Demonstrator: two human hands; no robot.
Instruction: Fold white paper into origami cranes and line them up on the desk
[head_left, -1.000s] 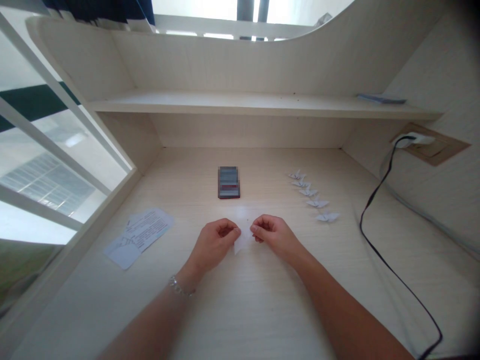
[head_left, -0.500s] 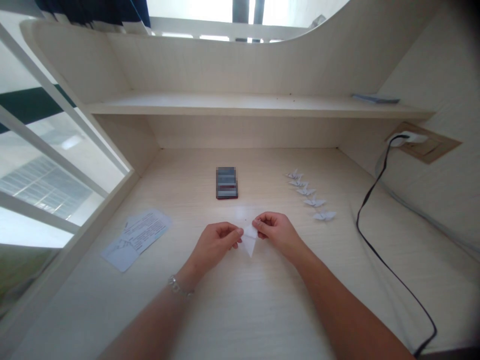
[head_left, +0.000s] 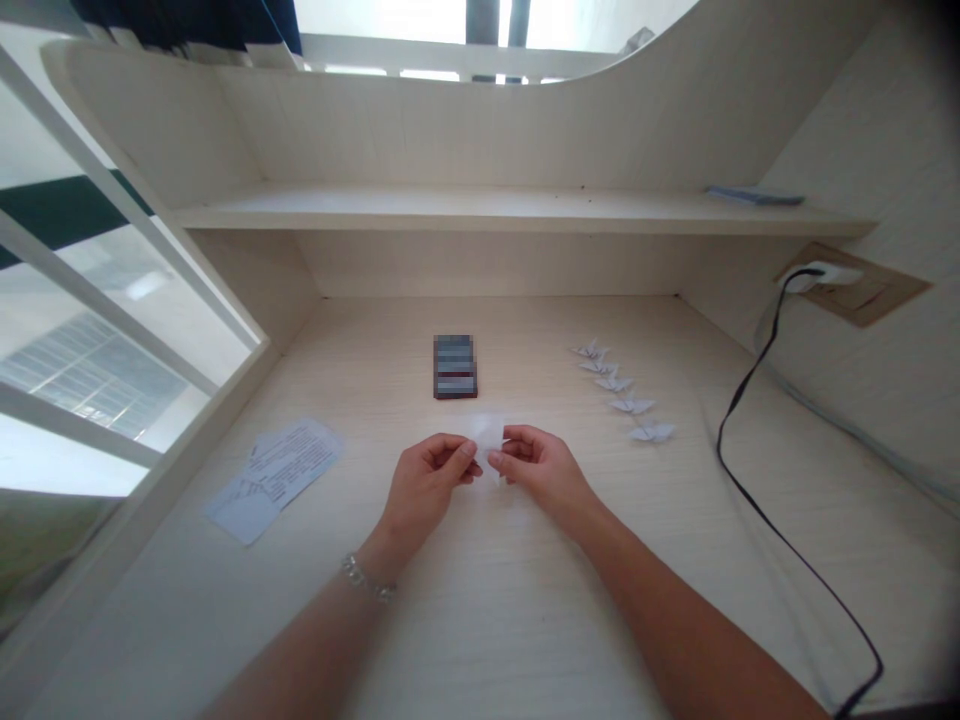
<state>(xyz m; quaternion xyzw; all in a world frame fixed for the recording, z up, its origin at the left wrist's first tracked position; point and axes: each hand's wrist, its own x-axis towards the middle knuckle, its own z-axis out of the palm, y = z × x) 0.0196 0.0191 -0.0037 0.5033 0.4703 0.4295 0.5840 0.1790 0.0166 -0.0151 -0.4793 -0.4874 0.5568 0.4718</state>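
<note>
A small folded piece of white paper (head_left: 489,432) is held between both hands over the middle of the desk. My left hand (head_left: 435,472), with a bracelet at its wrist, pinches the paper's left side between thumb and fingers. On the opposite side, my right hand (head_left: 541,462) is closed on the paper's right edge, thumb in front. Part of the paper hides behind the fingers. To the right, several white paper cranes (head_left: 615,384) lie in a slanting row on the desk; the nearest folded piece (head_left: 652,432) looks flatter.
Printed paper sheets (head_left: 289,462) lie at the left. A phone-like dark rectangle (head_left: 455,366), blurred out, rests behind the hands. A black cable (head_left: 742,490) runs from the wall socket (head_left: 855,283) down the right side. A shelf (head_left: 525,208) crosses the back.
The paper has turned: its point hung down toward me before, and now a broad part stands up above my fingers. My right hand has shifted slightly left and down.
</note>
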